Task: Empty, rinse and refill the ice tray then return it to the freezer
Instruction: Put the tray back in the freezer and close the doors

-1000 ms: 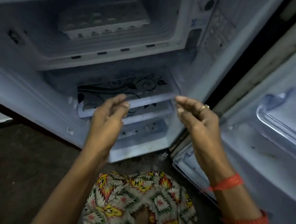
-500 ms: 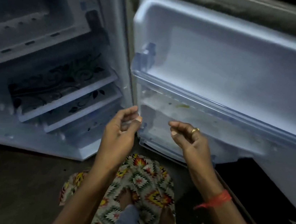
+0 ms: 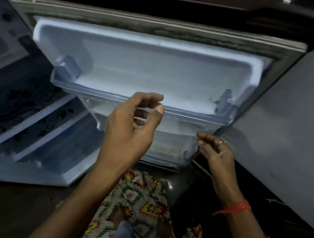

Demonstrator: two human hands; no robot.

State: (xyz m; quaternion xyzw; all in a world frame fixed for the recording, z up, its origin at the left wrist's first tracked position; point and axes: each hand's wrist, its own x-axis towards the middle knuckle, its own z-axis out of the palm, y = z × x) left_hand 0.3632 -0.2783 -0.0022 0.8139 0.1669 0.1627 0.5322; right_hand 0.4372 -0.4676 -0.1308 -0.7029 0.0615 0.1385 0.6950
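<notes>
The inside of the open fridge door (image 3: 145, 67) fills the view ahead. My left hand (image 3: 130, 129) hovers in front of the door's clear upper shelf rail (image 3: 192, 115), fingers loosely curled, holding nothing. My right hand (image 3: 215, 152) hangs lower near the door's right edge, fingers relaxed, a ring on one finger, holding nothing too. The ice tray and the freezer compartment are out of view.
The fridge body (image 3: 37, 123) stands open at the left with floral glass shelves. A grey wall panel (image 3: 293, 136) is close on the right. Below are the dark floor (image 3: 10, 209), my patterned skirt and my feet.
My view has swung right, from the freezer with the ice tray to the inside of the door. Both hands have moved along and the left one has risen toward the door shelf.
</notes>
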